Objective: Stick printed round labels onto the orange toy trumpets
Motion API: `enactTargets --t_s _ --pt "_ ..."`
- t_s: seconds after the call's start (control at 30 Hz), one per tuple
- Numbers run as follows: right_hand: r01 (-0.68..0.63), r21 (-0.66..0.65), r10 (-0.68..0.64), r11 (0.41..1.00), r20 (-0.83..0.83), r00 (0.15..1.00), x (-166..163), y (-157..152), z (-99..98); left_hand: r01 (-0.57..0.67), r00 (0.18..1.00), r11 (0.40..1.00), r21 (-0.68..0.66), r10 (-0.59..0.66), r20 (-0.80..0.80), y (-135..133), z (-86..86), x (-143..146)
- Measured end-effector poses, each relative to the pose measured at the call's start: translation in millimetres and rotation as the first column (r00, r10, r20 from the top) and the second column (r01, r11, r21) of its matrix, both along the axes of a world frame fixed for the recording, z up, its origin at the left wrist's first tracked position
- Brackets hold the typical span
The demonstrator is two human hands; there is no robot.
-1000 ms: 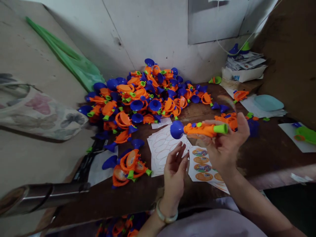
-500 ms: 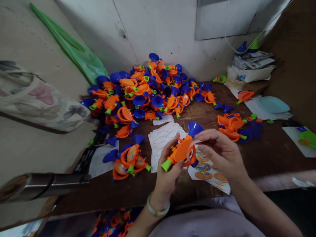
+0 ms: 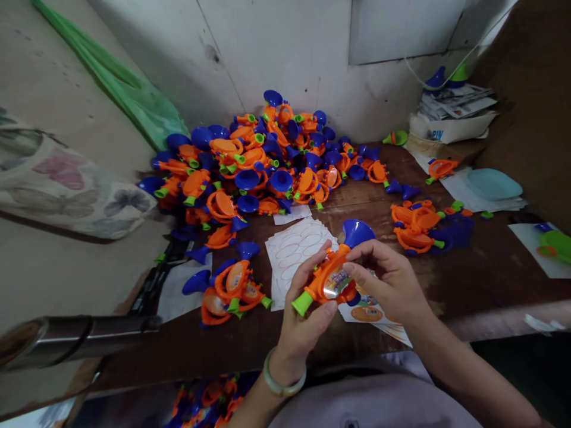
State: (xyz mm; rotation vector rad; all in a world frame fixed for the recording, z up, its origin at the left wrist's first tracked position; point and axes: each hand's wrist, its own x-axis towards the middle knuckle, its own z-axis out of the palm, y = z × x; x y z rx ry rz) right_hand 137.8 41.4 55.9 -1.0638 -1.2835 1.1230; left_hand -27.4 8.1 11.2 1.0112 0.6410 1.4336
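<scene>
My left hand (image 3: 303,312) grips an orange toy trumpet (image 3: 332,270) with a blue bell and a green mouthpiece, held tilted over the brown table (image 3: 468,279). My right hand (image 3: 386,279) presses its fingertips onto a round sticker on the trumpet's side. Under both hands lie sticker sheets (image 3: 297,249), one with empty ovals, one with printed stickers (image 3: 370,312).
A big heap of the same trumpets (image 3: 263,160) fills the back of the table by the wall. A small group (image 3: 229,291) lies at the left, another (image 3: 417,223) at the right. Papers, a teal lid (image 3: 493,184) and a box (image 3: 450,122) sit far right. A metal tube (image 3: 75,342) crosses lower left.
The trumpet passed from my right hand into my left and was turned side up. My right hand brought a sticker down onto its side.
</scene>
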Motion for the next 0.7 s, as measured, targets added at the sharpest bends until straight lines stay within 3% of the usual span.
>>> enactTargets --t_s 0.33,0.7 --pt "-0.02 0.045 0.016 0.999 0.084 0.996 2.2 0.9 -0.2 -0.097 0.989 0.995 0.018 0.098 -0.11 1.2 -0.1 2.5" --pt "0.018 0.118 -0.035 0.993 0.137 0.99 -1.1 1.2 -4.1 -0.149 0.981 0.989 0.01 0.149 -0.128 0.3 -4.5 4.6"
